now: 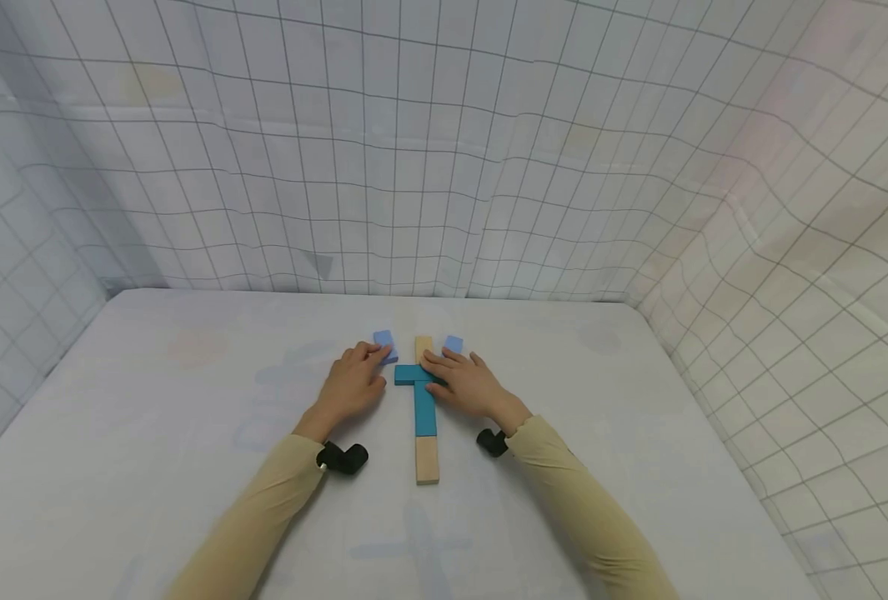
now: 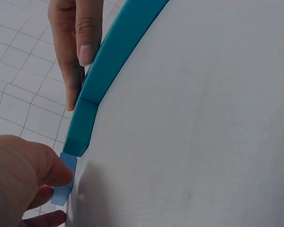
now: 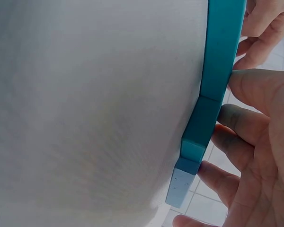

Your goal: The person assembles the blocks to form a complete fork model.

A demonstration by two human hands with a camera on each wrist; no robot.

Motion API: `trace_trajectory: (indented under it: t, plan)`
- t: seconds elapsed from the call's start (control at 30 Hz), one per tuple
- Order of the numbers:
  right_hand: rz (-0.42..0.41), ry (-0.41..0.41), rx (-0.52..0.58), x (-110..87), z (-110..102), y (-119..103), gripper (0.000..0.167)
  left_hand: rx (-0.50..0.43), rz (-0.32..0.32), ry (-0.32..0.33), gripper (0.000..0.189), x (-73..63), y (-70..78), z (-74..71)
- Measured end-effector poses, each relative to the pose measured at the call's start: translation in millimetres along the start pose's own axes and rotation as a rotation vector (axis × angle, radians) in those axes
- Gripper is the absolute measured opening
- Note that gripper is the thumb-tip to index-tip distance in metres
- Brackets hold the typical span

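My left hand [image 1: 351, 383] touches a light blue block [image 1: 386, 340] at the left with its fingertips. My right hand [image 1: 468, 383] lies with fingers extended over the right end of a teal crosspiece block [image 1: 408, 375], partly hiding it. One of its fingers reaches a pale wooden block [image 1: 423, 342] above, another the edge of a second light blue block [image 1: 454, 342]. Below the crosspiece lies a long teal block [image 1: 425, 412], followed by another wooden block [image 1: 427, 461]. In the right wrist view, the right fingertips rest along the teal blocks [image 3: 222, 47] and the light blue block [image 3: 181, 184].
All the blocks lie flat on a white-covered table [image 1: 151, 400]. A grid-patterned curtain [image 1: 413, 167] hangs behind and at both sides. Dark wrist-mounted devices [image 1: 342, 458] sit under both forearms, near the cuffs.
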State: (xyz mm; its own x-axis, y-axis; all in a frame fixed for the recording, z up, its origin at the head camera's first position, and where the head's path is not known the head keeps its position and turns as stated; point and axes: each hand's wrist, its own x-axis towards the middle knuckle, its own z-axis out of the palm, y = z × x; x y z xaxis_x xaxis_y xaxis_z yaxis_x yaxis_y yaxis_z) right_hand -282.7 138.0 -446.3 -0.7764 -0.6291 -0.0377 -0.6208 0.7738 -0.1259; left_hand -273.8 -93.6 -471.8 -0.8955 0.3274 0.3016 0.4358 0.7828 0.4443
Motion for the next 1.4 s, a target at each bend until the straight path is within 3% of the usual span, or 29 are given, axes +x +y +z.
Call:
trace_trajectory:
  t: [1.4]
  plan:
    - [0.007, -0.008, 0.023, -2.1, -1.1, -1.1, 0.053, -0.055, 0.015, 0.017, 0.047, -6.0, 9.4, 5.8]
